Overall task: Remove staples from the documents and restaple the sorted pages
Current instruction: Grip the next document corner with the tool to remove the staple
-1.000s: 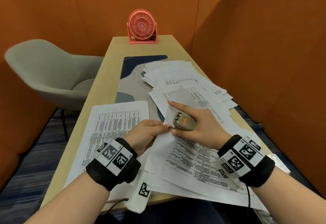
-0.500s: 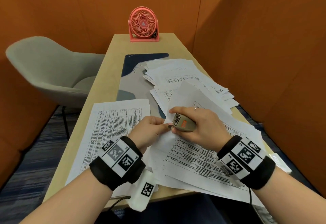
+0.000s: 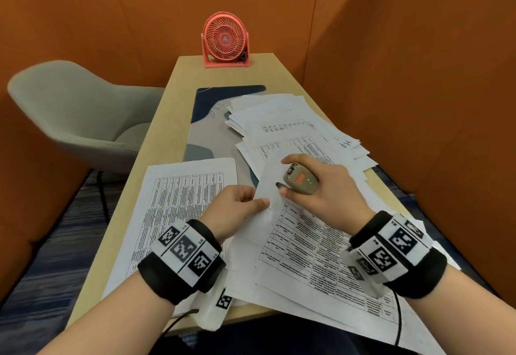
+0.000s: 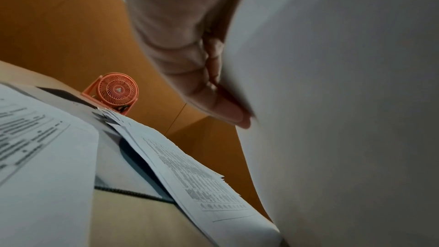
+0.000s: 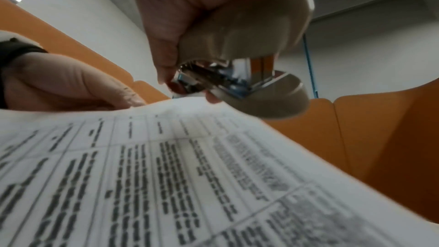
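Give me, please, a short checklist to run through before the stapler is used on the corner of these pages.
1. Right hand grips the stapler firmly: ok.
2. Left hand pinches the held pages at the corner: ok.
3. Stapler's mouth is at the page corner: ok in the right wrist view, where its metal tip meets the paper edge.
4. Old staple already out of this corner: cannot tell; the corner is too small and blurred.
5. Fingertips clear of the stapler's mouth: not ok; the thumb tip lies right beside it.
6. Page edges squared up: cannot tell.
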